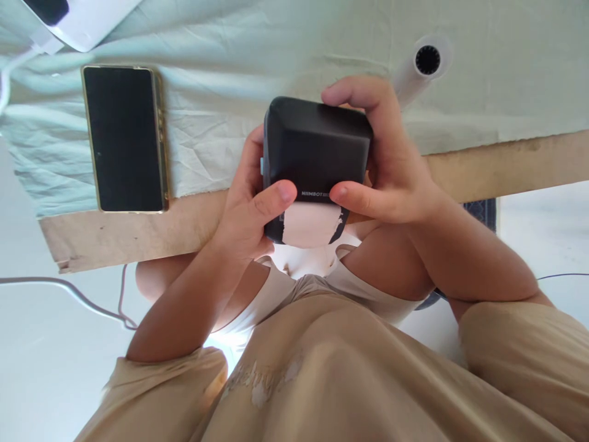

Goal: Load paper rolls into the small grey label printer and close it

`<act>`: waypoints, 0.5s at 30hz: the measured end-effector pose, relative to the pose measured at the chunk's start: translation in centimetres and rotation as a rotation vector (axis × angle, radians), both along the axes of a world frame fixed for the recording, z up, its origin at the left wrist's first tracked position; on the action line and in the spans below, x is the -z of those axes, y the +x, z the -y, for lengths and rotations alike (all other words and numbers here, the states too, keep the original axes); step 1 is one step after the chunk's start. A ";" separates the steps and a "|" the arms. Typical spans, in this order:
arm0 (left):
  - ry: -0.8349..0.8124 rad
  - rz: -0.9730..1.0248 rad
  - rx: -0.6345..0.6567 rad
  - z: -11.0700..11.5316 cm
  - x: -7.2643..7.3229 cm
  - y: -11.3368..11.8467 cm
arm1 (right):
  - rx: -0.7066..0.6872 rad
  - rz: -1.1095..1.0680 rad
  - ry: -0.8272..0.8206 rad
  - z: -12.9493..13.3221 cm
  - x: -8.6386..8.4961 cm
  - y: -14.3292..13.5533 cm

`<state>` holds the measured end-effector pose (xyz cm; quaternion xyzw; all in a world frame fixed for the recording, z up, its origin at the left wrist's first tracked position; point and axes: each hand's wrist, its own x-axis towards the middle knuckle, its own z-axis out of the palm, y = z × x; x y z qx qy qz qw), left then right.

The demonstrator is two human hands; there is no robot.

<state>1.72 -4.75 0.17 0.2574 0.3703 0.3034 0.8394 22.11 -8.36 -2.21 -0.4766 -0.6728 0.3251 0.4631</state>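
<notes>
Currently in hand: printer [317, 147], raised over near edge of surface [239, 55], slightly canted, lower end toward lap.
Left grip [251, 212]: clamped on printer's left side; thumb on front face, other fingers mostly hidden.
Right grip [391, 166]: clamped on printer's right side; thumb beside logo, index finger over top edge.
Drop hazard: fall onto wooden edge [138, 230], lap or floor. Probable cause: smooth case slipping, or one side released before full support from the other.
Strip [310, 226]: pale, ragged at right, on printer's lower front, just below both thumbs. Possible fault: tearing or lifting. Cause: thumb dragged downward across ragged border.
Tab [262, 166]: light blue, on printer's left side, near left fingers; function not determinable. Possible fault: unintended actuation. Cause: excess squeeze.
Tube [405, 89]: white, dark-mouthed, apparently upright, just beyond right knuckles. Possible fault: toppling. Cause: outward swing of right grip.
Phone [124, 138]: flat, left of printer, overlapping wooden edge. Possible fault: knock to floor. Cause: wide sweep of left forearm.
</notes>
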 end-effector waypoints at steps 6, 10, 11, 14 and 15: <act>0.159 0.022 0.083 -0.5 0.6 -0.2 | -0.071 -0.124 -0.036 0.2 0.4 -0.3; 0.123 -0.017 0.104 -0.6 0.4 -0.1 | -0.050 -0.103 -0.028 0.4 0.1 -0.2; 0.118 -0.029 0.108 -0.6 0.3 -0.1 | -0.047 -0.095 -0.023 0.3 0.1 -0.1; 0.125 -0.038 0.095 -0.5 0.1 0.0 | -0.053 -0.062 -0.013 0.0 -0.1 0.4; 0.129 -0.031 0.091 -0.5 0.0 0.0 | -0.056 -0.041 -0.018 -0.1 -0.1 0.5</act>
